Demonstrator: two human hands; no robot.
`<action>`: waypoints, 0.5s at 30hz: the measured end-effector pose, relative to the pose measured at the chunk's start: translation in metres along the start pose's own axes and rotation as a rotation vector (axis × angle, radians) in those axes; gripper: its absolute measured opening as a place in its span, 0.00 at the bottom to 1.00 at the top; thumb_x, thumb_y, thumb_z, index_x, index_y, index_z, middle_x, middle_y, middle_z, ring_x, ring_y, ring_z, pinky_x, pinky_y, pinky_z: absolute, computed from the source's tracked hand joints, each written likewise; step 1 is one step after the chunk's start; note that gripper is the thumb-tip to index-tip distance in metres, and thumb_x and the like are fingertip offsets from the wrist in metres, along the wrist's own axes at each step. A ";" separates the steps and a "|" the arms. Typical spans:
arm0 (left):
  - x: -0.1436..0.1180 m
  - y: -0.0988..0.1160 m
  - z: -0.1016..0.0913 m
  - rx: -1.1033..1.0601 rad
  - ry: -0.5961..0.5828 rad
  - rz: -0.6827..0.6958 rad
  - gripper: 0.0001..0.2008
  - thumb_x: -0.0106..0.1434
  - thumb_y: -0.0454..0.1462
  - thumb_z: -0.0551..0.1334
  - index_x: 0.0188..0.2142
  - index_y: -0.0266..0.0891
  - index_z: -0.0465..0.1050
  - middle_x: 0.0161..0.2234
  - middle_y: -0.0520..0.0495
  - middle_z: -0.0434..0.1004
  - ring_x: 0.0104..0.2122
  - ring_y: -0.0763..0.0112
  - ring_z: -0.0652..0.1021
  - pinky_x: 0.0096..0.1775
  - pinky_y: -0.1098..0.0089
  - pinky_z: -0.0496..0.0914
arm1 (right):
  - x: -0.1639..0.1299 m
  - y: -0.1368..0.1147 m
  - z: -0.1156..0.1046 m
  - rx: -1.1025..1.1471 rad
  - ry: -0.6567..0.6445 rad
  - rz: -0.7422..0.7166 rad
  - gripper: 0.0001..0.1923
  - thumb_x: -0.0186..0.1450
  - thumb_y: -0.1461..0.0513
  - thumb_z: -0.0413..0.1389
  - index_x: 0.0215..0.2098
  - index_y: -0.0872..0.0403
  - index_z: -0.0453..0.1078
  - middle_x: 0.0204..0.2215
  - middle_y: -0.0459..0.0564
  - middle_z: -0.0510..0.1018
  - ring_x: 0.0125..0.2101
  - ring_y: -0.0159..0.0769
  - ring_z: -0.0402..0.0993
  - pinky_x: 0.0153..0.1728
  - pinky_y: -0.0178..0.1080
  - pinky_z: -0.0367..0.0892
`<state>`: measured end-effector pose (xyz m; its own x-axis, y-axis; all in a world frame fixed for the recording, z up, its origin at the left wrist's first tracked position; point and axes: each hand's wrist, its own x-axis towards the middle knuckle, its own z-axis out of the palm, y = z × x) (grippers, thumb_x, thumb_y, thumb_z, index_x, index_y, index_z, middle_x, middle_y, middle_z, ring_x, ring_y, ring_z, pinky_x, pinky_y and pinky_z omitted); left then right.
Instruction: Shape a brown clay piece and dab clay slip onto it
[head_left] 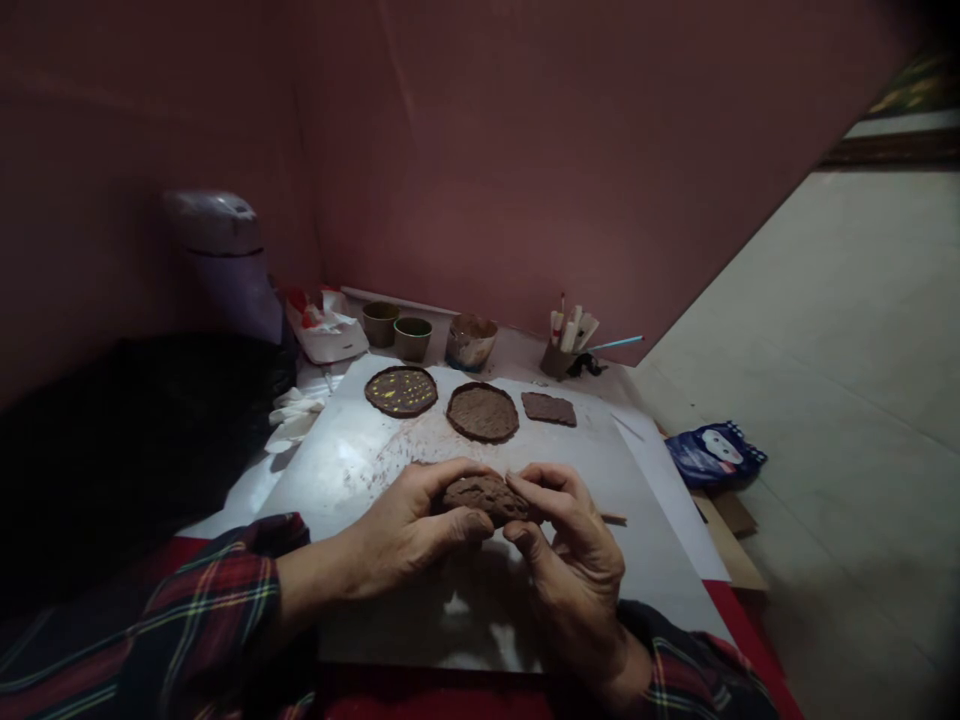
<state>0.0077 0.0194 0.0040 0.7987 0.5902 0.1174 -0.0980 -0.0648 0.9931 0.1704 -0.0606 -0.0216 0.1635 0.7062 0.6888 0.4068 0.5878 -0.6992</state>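
Brown clay lump [486,497] pinched between both hands above white work sheet [352,450]. Left hand [409,525] grips its left end, right hand [574,555] its right end. Long axis left-right. Both equally near. Clay discs [482,412] farther back.

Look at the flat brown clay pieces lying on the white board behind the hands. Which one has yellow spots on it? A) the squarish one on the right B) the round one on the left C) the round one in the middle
B: the left round clay disc is speckled with yellow, while the middle round disc and the squarish slab are plain brown.
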 end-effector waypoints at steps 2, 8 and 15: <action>0.000 0.000 -0.001 0.048 0.001 0.008 0.13 0.61 0.37 0.61 0.45 0.37 0.73 0.39 0.48 0.76 0.38 0.68 0.74 0.41 0.71 0.68 | 0.000 0.000 0.000 -0.003 -0.002 0.000 0.19 0.64 0.68 0.57 0.51 0.44 0.71 0.42 0.46 0.69 0.44 0.30 0.68 0.43 0.31 0.68; 0.000 0.006 0.000 0.086 0.007 -0.053 0.13 0.57 0.34 0.63 0.43 0.39 0.73 0.35 0.53 0.74 0.33 0.72 0.71 0.36 0.74 0.66 | -0.003 0.001 -0.001 0.002 0.000 0.025 0.17 0.65 0.67 0.55 0.49 0.42 0.72 0.41 0.47 0.69 0.43 0.31 0.69 0.42 0.33 0.68; 0.001 0.004 0.004 -0.062 -0.014 -0.100 0.14 0.56 0.36 0.67 0.42 0.39 0.72 0.30 0.53 0.73 0.30 0.73 0.72 0.32 0.74 0.68 | -0.001 0.003 -0.001 -0.024 -0.004 0.124 0.13 0.69 0.56 0.51 0.50 0.43 0.71 0.42 0.48 0.71 0.42 0.33 0.70 0.41 0.35 0.67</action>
<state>0.0106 0.0165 0.0078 0.8142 0.5803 0.0187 -0.0539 0.0435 0.9976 0.1724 -0.0598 -0.0241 0.2101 0.7744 0.5968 0.4052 0.4866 -0.7740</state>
